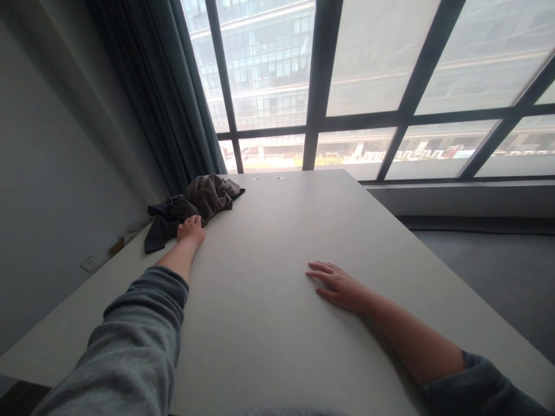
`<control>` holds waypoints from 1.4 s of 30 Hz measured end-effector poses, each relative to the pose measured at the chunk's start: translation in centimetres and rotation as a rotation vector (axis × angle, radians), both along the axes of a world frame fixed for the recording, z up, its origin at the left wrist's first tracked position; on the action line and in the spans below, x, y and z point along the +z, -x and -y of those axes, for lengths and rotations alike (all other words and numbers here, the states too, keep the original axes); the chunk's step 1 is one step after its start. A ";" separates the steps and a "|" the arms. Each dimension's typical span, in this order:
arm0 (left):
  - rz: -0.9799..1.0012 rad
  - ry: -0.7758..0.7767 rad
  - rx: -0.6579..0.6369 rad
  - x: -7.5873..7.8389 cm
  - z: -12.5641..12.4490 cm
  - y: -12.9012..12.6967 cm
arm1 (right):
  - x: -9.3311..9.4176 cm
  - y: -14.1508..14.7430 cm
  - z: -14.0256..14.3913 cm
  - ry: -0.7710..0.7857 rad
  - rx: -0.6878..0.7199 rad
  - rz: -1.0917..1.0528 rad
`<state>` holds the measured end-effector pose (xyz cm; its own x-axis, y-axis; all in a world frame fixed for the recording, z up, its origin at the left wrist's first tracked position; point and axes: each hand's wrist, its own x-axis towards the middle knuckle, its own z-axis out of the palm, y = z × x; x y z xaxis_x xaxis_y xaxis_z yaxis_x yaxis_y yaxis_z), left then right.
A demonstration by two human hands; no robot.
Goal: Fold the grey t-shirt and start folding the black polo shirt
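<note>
Crumpled cloth: a dark bundle of brown-grey and near-black fabric (pixel 206 196) lay at the far left of the table, by its left edge, heaped in loose folds, with one dark flap spread toward the near side.
Left hand: the bare left hand (pixel 191 231) reached out at nearly full arm's length, seemingly because the bundle lay so far off; its fingers curled over the cloth's near edge, but whether they pinched the fabric or only rested on it, I could not tell.
Right hand: the bare right hand (pixel 335 284) lay palm down, fingers loosely spread, holding nothing, well apart from the cloth, perhaps to steady the leaning body.
Tabletop: the broad, smooth white table (pixel 260 323) bore both the cloth and the right hand.
Sleeves: the grey knit left sleeve (pixel 134 341) sat bunched below the elbow, which left the wrist uncovered.
</note>
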<state>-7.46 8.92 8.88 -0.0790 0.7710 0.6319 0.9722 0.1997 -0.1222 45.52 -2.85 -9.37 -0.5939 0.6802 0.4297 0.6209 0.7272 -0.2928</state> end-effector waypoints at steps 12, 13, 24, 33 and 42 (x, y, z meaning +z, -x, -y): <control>-0.004 0.068 -0.035 -0.7 -2.2 1.4 | -0.5 -0.3 -0.4 0.006 0.024 -0.076; -0.001 0.052 -0.043 -0.7 -2.2 1.2 | -0.5 -0.3 -0.4 0.008 0.023 -0.077; -0.020 -0.220 -0.220 3.1 -0.6 -5.0 | -0.2 -0.2 -0.1 0.014 0.015 -0.063; 0.097 -0.214 -0.478 2.0 5.2 -15.5 | -0.4 -0.2 -0.2 -0.005 0.011 -0.070; 0.064 0.047 -0.746 -11.3 14.3 -22.5 | 0.0 0.0 0.6 -0.075 0.019 -0.153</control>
